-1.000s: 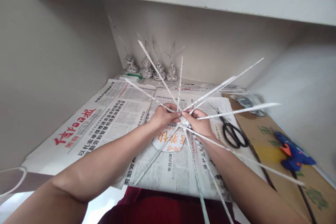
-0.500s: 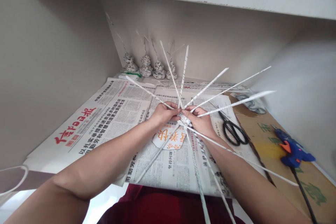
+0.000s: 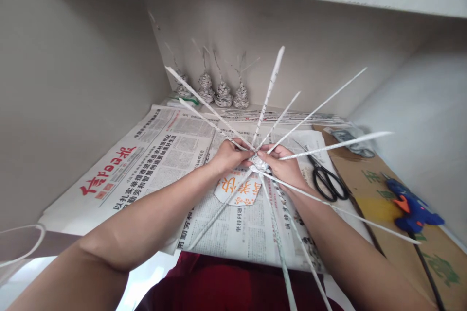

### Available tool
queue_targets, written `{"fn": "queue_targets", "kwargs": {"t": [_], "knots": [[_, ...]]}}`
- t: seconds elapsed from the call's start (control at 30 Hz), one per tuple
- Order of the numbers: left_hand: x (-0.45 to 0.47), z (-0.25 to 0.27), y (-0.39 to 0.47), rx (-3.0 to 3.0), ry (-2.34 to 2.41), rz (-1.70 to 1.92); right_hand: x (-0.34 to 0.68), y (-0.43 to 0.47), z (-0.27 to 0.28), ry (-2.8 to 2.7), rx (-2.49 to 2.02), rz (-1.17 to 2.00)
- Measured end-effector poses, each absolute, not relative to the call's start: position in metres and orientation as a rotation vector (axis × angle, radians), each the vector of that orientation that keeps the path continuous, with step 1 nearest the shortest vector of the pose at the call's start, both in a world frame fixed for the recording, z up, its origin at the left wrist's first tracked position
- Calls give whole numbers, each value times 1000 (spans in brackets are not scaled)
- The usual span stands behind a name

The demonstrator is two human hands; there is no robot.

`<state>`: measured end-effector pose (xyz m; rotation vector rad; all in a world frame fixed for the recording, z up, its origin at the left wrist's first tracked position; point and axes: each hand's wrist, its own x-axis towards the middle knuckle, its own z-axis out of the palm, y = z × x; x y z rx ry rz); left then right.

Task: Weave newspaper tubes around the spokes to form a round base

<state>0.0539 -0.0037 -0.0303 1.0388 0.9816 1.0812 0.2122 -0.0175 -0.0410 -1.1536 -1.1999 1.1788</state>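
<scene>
Both hands (image 3: 233,157) seemingly pinch paper-tube star's hub (image 3: 260,163).

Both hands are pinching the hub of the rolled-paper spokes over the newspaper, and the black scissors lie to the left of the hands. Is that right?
Not quite. The left hand and right hand do pinch the hub of the rolled-paper spokes over the newspaper, but the head view shows the black scissors lying to the right of the hands, beside the cardboard.

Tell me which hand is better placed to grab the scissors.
Right, probably. The scissors lie on the newspaper just beside the right hand; the left hand sits across the woven hub of paper sticks, farther away. Both hands grip that hub.
</scene>
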Motion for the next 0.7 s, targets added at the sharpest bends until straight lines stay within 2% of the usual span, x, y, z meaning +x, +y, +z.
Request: {"fn": "queue_targets", "kwargs": {"t": [0.23,0.43,0.7], "knots": [[56,-25,-6,1007,1014,1024,212,-15,-47,-1240,-1102,1111],[57,-27,-6,982,1023,1026,212,-19,-45,-1378,-1224,888],[61,-28,-9,982,1053,1107,209,-20,-43,-1387,-1307,811]]}}
